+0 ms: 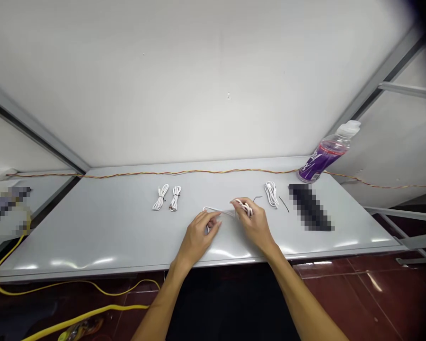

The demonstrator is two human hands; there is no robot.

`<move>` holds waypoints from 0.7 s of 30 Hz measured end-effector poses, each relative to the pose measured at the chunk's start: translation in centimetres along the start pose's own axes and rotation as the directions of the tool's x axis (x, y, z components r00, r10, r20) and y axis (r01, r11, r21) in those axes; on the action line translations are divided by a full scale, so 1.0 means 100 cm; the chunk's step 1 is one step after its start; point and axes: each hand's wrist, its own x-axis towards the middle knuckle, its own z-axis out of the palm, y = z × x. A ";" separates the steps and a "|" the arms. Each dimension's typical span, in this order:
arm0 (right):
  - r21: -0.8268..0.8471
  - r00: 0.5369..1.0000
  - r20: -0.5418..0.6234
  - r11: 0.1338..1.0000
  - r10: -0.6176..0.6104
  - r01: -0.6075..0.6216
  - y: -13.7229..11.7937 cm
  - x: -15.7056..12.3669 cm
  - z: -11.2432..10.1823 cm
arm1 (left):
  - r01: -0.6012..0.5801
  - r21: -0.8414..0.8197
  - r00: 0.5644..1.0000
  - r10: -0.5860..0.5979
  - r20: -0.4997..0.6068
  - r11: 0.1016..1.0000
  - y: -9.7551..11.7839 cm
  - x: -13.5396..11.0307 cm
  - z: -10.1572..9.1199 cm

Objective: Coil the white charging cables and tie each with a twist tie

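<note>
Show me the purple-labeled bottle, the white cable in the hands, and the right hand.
Purple-labeled bottle (323, 158), head view, on the label.
White cable (222, 210), head view, on the loop between the hands.
Right hand (256, 227), head view, on its back.

At 12 o'clock I face a white wall (184, 71) rising behind my grey counter (74, 237). One metal frame bar (31, 122) runs toward 10 o'clock, and another (372, 83) toward 2 o'clock. Bright glare (78, 262) lies along the counter's near edge around 8 o'clock, and dark red floor tiles (358, 289) shine at 4 o'clock.
</note>
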 end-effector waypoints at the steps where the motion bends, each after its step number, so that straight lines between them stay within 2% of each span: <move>1: -0.003 1.000 -0.019 1.000 -0.010 0.010 0.001 0.001 -0.001 | 0.003 -0.005 1.000 -0.003 -0.017 1.000 0.000 0.000 0.000; 5: 0.097 0.999 -0.031 0.995 0.033 -0.029 0.006 0.004 -0.002 | 0.025 0.096 0.986 -0.008 -0.169 0.995 -0.003 0.000 0.000; 7: 0.195 0.996 0.025 0.977 0.081 -0.084 0.008 0.005 -0.002 | 0.095 0.190 0.967 -0.045 -0.251 0.977 -0.005 0.001 0.002; 9: 0.244 0.992 0.065 0.962 0.107 -0.120 0.010 0.005 -0.001 | 0.157 0.257 0.955 -0.081 -0.285 0.954 -0.007 0.001 0.004; 14: 0.230 0.988 0.070 0.962 0.134 -0.147 0.011 0.006 -0.001 | 0.122 0.307 0.975 -0.056 -0.217 0.944 -0.007 0.001 0.007; 21: 0.395 0.968 0.230 0.898 0.104 -0.191 0.010 0.008 0.007 | 0.068 0.268 0.995 -0.047 -0.085 0.961 -0.004 0.015 0.010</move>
